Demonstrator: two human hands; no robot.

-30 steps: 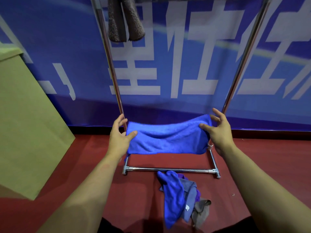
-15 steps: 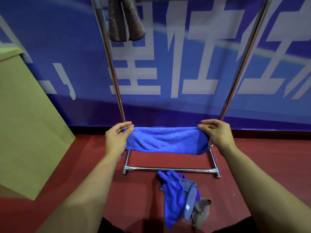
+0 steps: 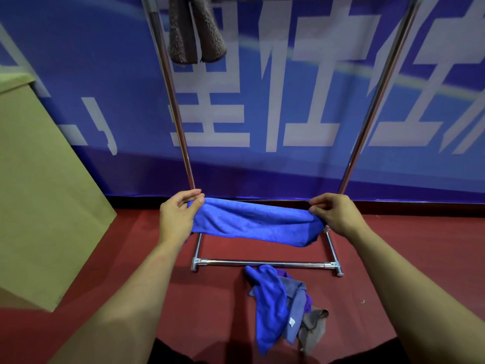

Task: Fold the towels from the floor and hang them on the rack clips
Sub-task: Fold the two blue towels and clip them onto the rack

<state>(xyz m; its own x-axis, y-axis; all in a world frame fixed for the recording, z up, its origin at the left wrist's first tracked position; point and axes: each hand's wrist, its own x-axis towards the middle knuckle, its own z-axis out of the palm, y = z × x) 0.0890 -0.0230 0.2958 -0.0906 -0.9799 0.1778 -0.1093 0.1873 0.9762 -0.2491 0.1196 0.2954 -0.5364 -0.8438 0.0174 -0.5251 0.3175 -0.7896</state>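
Note:
A folded blue towel stretches in the air between my hands, in front of the metal rack. My left hand pinches its left end with thumb and curled fingers. My right hand pinches the right end. A heap of towels, blue, purple, grey and brown, lies on the red floor below, just in front of the rack's base bar. A brown towel hangs from the rack's top, which is cut off by the frame.
A tan cardboard box stands at the left on the red floor. A blue banner with white characters covers the wall behind the rack. The rack's right post leans up to the right.
My fingers curled over the towel's ends and folded its upper edge down, so the towel now forms a narrower band. Both hands shifted slightly.

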